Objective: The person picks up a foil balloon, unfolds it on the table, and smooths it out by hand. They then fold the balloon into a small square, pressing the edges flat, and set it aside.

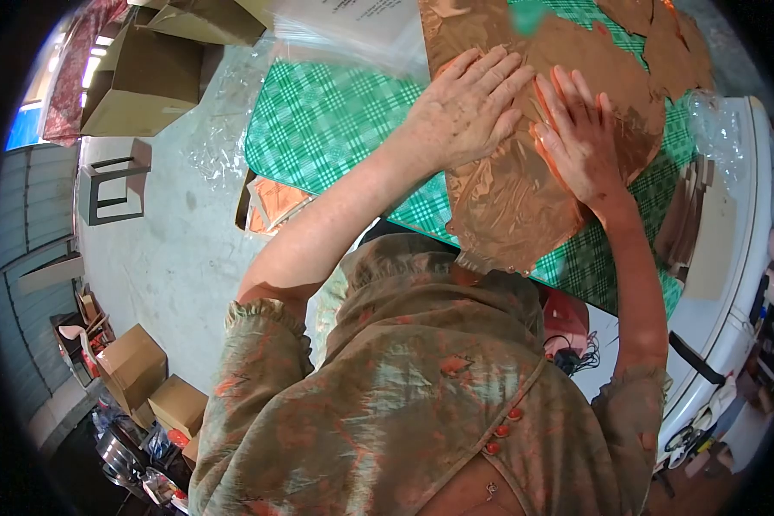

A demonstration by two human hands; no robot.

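Note:
My left hand (477, 107) lies flat on a shiny, wrinkled copper-coloured sheet (507, 206), fingers extended toward the far side. To its right, my right hand (580, 142) rests on the same sheet with its fingers spread, holding nothing. The sheet has ragged, torn edges at the far right, and its near end reaches the table edge by my body. Under it is a green plaid tablecloth (327, 120), which shows through a gap at the top.
Clear plastic bags (353, 39) with printed text lie beyond my left hand. Brown and cream strips (701, 224) sit at the right, beside crumpled clear plastic (718, 129). On the left are cardboard boxes (142, 82), a small stool (112, 189) and a box of orange sheets (275, 205).

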